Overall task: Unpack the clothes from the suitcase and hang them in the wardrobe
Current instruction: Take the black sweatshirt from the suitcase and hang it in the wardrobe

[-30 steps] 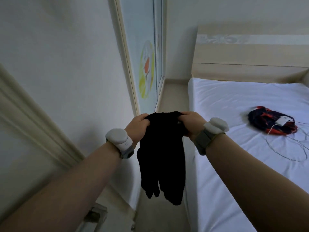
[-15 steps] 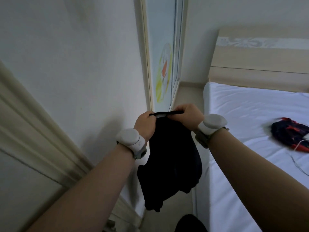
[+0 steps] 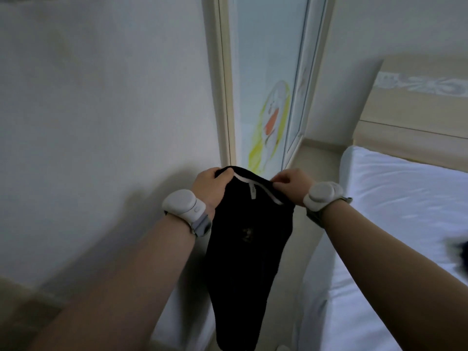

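Plain pale wall (image 3: 101,110) on the left.

Left hand (image 3: 209,188): fingers curled together and clamped over the top edge of a black garment (image 3: 248,249). A white wrist device (image 3: 183,205) is strapped behind it.

The garment is held up in the air and hangs freely between the two forearms, in front of the wall. A white inner band (image 3: 272,195) and a small label (image 3: 253,192) show at its top opening.

Behind it stands a framed glass panel (image 3: 266,84) bearing a yellow and orange drawing (image 3: 269,127).

Right hand (image 3: 291,184): thumb and fingers pinched on the same top edge. It has a matching wrist device (image 3: 323,196).

To the right is a bed (image 3: 405,211) with a white sheet and a pale headboard (image 3: 417,102). A dark, blurred item (image 3: 458,252) lies on the bed; it cannot be identified.
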`<control>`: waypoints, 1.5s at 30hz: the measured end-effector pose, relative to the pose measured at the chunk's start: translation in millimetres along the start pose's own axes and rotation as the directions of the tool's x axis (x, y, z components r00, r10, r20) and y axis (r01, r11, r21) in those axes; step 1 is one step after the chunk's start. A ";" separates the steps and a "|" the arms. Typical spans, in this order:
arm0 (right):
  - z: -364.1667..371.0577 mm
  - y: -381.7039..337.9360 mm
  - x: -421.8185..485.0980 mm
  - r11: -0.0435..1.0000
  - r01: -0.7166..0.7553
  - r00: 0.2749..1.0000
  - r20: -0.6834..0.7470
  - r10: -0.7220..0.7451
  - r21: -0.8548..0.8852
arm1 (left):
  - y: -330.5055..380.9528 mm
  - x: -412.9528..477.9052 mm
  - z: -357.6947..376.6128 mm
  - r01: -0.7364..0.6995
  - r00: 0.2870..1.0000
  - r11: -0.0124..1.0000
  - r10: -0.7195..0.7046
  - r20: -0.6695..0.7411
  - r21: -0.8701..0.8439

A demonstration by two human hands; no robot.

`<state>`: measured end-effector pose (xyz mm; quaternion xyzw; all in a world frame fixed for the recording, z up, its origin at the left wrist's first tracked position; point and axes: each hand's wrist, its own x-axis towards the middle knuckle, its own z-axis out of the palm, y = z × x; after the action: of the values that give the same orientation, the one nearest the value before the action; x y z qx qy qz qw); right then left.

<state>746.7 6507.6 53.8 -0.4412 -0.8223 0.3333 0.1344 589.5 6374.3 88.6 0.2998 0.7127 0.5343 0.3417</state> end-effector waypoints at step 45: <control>-95.0 -5.2 332.5 0.770 0.474 0.792 -0.176 -0.585 -0.427 | 80.8 283.7 147.9 0.058 0.973 0.982 -0.096 -0.210 -0.178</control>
<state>601.3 6817.4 103.5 -0.2500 -0.9303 0.0537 0.2631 547.5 6701.6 90.4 0.1812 0.7085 0.6092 0.3067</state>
